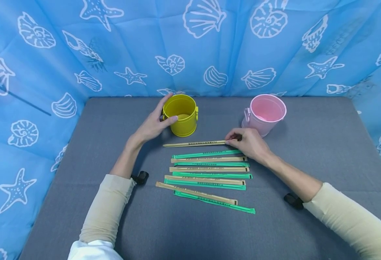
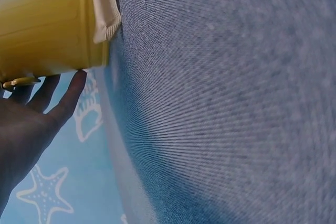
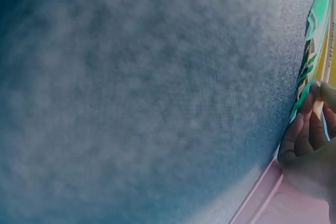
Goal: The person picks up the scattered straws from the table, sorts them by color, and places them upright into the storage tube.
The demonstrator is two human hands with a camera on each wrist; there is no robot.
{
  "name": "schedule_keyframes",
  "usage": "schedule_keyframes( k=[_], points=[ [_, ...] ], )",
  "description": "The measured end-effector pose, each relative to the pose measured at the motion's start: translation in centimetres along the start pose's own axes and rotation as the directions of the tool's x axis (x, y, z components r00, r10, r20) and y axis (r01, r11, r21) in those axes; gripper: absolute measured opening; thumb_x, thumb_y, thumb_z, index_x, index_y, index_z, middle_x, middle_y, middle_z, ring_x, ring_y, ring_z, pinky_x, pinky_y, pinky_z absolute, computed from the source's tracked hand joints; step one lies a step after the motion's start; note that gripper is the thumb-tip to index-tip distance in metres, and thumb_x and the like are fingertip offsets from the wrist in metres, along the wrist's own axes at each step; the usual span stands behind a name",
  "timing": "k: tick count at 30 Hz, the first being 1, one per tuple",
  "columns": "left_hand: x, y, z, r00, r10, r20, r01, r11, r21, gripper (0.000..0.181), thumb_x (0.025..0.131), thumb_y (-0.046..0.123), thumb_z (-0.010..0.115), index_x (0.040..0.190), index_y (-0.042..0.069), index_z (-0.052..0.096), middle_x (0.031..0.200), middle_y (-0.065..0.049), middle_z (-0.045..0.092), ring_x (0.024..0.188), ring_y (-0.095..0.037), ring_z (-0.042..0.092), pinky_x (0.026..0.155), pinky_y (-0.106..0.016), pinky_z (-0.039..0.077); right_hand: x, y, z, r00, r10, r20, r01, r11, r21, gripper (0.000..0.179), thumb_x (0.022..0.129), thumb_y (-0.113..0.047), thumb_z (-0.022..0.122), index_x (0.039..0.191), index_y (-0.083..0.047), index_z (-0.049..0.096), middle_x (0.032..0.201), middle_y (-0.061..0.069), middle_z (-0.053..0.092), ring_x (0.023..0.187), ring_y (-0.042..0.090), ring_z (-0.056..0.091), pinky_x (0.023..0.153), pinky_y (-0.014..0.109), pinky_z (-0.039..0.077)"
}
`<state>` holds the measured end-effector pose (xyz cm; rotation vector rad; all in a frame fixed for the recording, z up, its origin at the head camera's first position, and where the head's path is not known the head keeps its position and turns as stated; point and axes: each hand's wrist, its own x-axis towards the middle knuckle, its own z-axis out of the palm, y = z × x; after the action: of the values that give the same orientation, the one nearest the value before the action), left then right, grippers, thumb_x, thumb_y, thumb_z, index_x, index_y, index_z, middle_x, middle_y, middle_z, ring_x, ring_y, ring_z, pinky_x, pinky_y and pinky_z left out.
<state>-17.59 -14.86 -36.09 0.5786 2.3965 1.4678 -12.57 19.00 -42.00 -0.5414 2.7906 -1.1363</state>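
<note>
With the left grip (image 1: 155,124), holding a round yellow bucket (image 1: 184,129); with the right grip (image 1: 248,142), pinching a slender, tan, paper-look packet (image 1: 197,143), extending leftward: likely light, stiffish, creasable, best taken mid-length.

There are five green packets (image 1: 211,175), five tan packets (image 1: 210,169), one yellow bucket (image 1: 184,126), one pink bucket (image 1: 262,122) and two hands (image 1: 153,125) (image 1: 251,143).

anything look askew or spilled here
No spill shows. The tan packet and green packet lowest in the head view look askew: both slant down to the right, while the other packets lie closer to level.
</note>
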Motion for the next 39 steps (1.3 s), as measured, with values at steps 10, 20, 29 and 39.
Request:
schedule_keyframes(
  k=[10, 20, 29, 39],
  points=[
    [0.1, -0.1, 0.0, 1.000, 0.004, 0.002, -0.004, 1.000, 0.002, 0.078, 0.100, 0.023, 0.059, 0.161, 0.015, 0.011, 0.165, -0.011, 0.013, 0.146, -0.031, 0.026, 0.117, -0.053, 0.021, -0.7, -0.3, -1.3, 0.998, 0.041, -0.057, -0.030, 0.983, 0.180, 0.014, 0.093, -0.014, 0.071, 0.106, -0.009, 0.077, 0.087, 0.003, 0.075, 0.079, 0.021, 0.070, 0.064, 0.019, 0.050],
    [0.0, 0.0, 0.1, 1.000, 0.011, 0.001, -0.011, 1.000, -0.011, 0.078, 0.100, 0.020, 0.058, 0.160, 0.014, 0.010, 0.164, -0.013, 0.015, 0.146, -0.032, 0.027, 0.117, -0.053, 0.020, -2.4, -2.9, -4.0, 0.987, 0.096, -0.131, -0.062, 0.968, 0.242, 0.017, 0.092, -0.013, 0.072, 0.108, -0.008, 0.076, 0.093, 0.007, 0.073, 0.079, 0.019, 0.066, 0.065, 0.019, 0.048],
    [0.1, 0.2, -0.1, 1.000, 0.018, 0.019, -0.017, 1.000, -0.023, 0.078, 0.101, 0.014, 0.058, 0.160, 0.010, 0.007, 0.164, -0.015, 0.012, 0.146, -0.031, 0.024, 0.119, -0.050, 0.017, -3.0, -3.9, -5.6, 0.967, 0.121, -0.225, -0.054, 0.957, 0.285, 0.016, 0.095, -0.012, 0.068, 0.107, -0.002, 0.073, 0.093, 0.008, 0.073, 0.080, 0.008, 0.069, 0.071, 0.016, 0.053],
    [0.2, 0.1, -0.3, 0.999, 0.022, 0.041, -0.020, 0.999, -0.048, 0.077, 0.101, 0.016, 0.058, 0.160, 0.013, 0.009, 0.159, -0.017, 0.024, 0.139, -0.034, 0.034, 0.116, -0.048, 0.025, -2.2, -4.9, -8.5, 0.924, 0.125, -0.361, 0.000, 0.945, 0.326, 0.020, 0.092, -0.013, 0.072, 0.106, 0.001, 0.073, 0.083, -0.005, 0.072, 0.073, 0.011, 0.066, 0.063, 0.015, 0.048]
  ],
)
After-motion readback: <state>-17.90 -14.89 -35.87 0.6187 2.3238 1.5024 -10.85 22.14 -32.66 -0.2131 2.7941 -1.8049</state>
